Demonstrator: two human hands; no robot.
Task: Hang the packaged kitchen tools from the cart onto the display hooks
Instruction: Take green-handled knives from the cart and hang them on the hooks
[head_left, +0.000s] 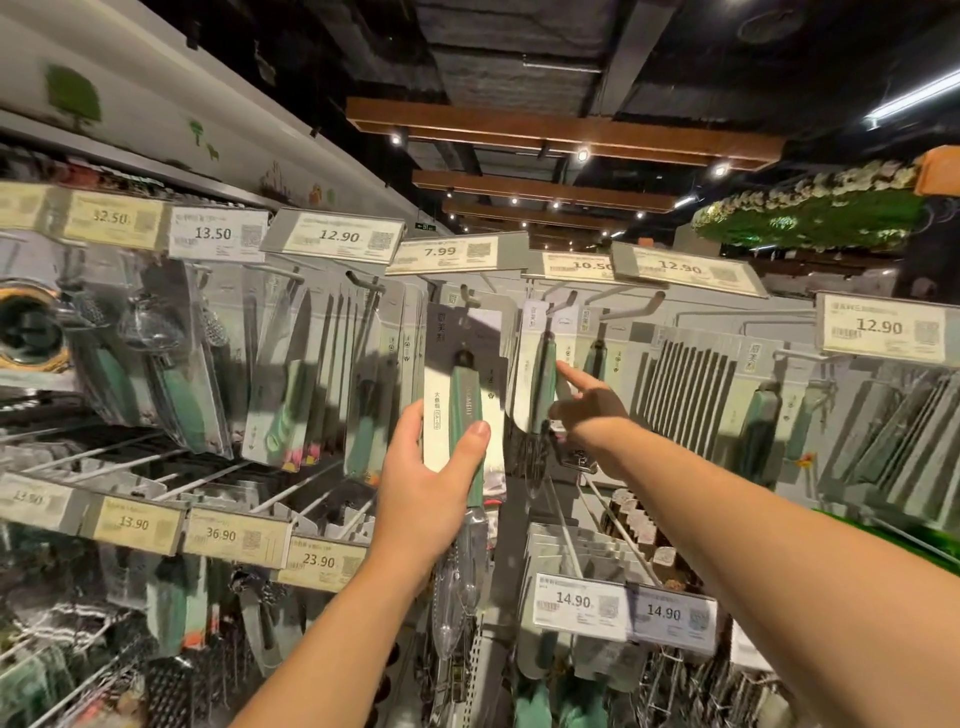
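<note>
My left hand (431, 467) grips a packaged tool with a green handle on a white card (460, 395). The card's top hole sits at a display hook (470, 301) under the 7.99 tag. My right hand (587, 410) reaches to the neighbouring packaged green-handled tool (540, 374), which hangs on the hook (563, 304) under the 10.50 tag. Its index finger is stretched out and touches that package's edge. The cart is out of view.
Rows of hooks with packaged tools fill the wall left and right, each under a price tag (340, 236). Long bare white hooks (208, 478) stick out in the lower row. More tags (623, 608) and packages hang below my arms.
</note>
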